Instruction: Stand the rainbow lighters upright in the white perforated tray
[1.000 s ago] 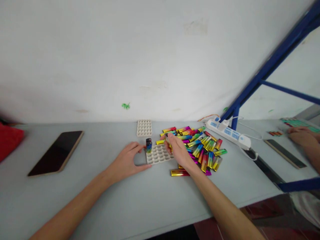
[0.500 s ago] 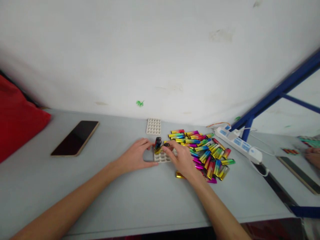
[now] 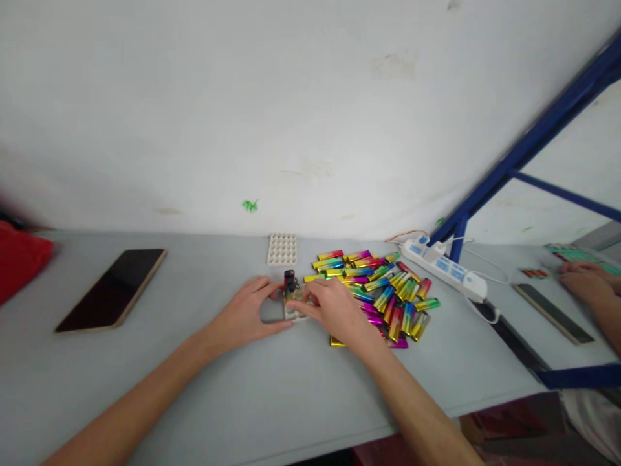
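A small pale tray with rows of holes (image 3: 295,316) lies on the table between my hands. At its left end stand a few shiny, lighter-shaped tubes with black tops (image 3: 290,279), close together. My left hand (image 3: 245,309) grips the tray from the left, thumb along its near edge and fingertips by the tubes. Over the tray, my right hand (image 3: 334,307) is closed in a pinch low against a tube next to the standing ones; its fingers hide part of the tray. Right of that hand spreads a loose pile of metallic multicoloured tubes (image 3: 383,301).
A second holed tray (image 3: 282,250) lies near the wall. At the left are a dark phone (image 3: 114,288) and red fabric (image 3: 22,262). A white power strip (image 3: 444,266) with cables and a blue metal frame (image 3: 485,194) stand right. Beyond it another person's hands (image 3: 589,278) show.
The view has shifted, so most things appear further left. My right hand has brought a black-topped tube left against the ones standing in the tray. My left hand keeps its grip there.
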`<state>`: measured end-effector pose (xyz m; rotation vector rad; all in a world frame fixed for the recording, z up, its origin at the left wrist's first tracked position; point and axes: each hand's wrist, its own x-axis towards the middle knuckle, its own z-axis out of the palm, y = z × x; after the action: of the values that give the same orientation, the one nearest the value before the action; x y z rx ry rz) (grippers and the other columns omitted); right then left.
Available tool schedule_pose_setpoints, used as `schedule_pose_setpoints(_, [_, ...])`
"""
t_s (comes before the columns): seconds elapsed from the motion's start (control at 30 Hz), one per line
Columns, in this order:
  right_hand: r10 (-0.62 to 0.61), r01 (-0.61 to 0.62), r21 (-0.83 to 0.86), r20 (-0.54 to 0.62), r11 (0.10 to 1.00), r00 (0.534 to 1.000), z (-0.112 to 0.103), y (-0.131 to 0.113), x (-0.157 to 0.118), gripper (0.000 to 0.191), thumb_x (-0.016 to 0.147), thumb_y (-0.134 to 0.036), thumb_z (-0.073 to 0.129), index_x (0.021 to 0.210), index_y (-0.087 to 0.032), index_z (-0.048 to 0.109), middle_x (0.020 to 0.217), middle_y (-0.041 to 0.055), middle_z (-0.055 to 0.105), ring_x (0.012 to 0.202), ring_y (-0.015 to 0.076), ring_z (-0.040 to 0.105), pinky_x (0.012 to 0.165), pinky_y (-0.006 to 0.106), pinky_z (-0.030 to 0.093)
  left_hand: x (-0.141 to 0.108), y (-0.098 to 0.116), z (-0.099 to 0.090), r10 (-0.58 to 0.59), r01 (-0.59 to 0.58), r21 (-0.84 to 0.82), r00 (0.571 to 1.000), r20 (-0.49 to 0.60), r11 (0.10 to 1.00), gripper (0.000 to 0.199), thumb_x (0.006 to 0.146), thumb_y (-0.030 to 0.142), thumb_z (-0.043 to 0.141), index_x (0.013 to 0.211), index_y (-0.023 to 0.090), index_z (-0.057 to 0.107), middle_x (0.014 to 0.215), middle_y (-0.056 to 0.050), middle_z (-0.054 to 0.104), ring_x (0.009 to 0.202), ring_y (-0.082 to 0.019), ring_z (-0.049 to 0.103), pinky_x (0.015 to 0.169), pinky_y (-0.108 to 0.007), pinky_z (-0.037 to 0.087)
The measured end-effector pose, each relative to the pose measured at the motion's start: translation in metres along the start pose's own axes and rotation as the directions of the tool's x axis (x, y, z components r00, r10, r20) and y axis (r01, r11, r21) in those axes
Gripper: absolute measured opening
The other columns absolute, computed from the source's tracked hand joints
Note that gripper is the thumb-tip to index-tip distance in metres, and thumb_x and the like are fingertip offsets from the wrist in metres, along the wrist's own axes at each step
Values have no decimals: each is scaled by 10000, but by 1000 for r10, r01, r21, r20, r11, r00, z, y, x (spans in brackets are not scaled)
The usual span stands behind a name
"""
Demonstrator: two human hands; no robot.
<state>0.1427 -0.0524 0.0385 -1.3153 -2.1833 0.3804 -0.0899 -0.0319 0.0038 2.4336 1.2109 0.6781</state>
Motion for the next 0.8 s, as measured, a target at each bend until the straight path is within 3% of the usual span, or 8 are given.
schedule_pose_setpoints(0.1, [61,-60,15,-122,998,991,-27,31,-9,445,1070,-542,555,814,-216,718,740,41,703,684,192,622,736,307,451,0,-1,0,2,-2,19,1000,-6,1000,565,784,632,794,1154,219,685,1013,-61,674,972,-286,653,919,-419,548])
schedule_pose_setpoints(0.17, [97,-113,-48,-252,992,963,-52,57,-14,329,1089,-423,539,956,-204,745,911,79,760,824,225,683,810,333,490,0,-2,0,14,-14,24,1000,-7,1000,571,783,640,793,1158,223,689,1010,-61,679,979,-291,653,928,-425,549])
schedule_pose_setpoints(0.23, [96,-136,-137,-261,981,961,-75,83,-16,234,1063,-331,572,1055,-188,757,999,99,768,897,245,698,878,368,518,0,-2,0,23,-23,18,1000,-5,1000,575,791,642,786,1172,223,689,1022,-64,685,988,-291,656,927,-422,552])
schedule_pose_setpoints(0.37, [104,-137,-289,-127,947,986,-100,117,-3,206,1013,-201,619,1145,-147,766,1138,146,766,1100,283,706,1020,430,526,-2,-4,-1,31,-31,21,999,-15,999,569,803,640,779,1179,223,685,1031,-63,686,986,-281,657,912,-408,556])
schedule_pose_setpoints(0.5, [152,-97,-410,103,907,983,-98,132,30,344,1008,-104,568,1309,-128,732,1370,185,713,1316,276,647,1166,427,458,-2,-3,-2,38,-38,24,999,-6,999,558,809,660,770,1151,226,687,1029,-65,685,986,-282,657,911,-409,556])
schedule_pose_setpoints(0.63, [211,-68,-460,267,885,940,-91,143,57,321,962,-70,614,1201,-168,805,1257,158,780,1191,284,723,1090,391,513,-2,0,-3,26,-26,11,1000,3,1000,561,810,643,774,1162,215,684,1031,-69,684,982,-284,660,907,-415,554])
schedule_pose_setpoints(0.8, [186,-5,-456,353,890,917,-94,154,63,252,944,-206,738,1182,-168,812,1136,151,794,1055,264,742,967,333,542,-1,1,-3,50,-50,-8,999,-19,999,535,799,598,795,1166,224,685,1022,-63,688,968,-280,661,893,-408,554])
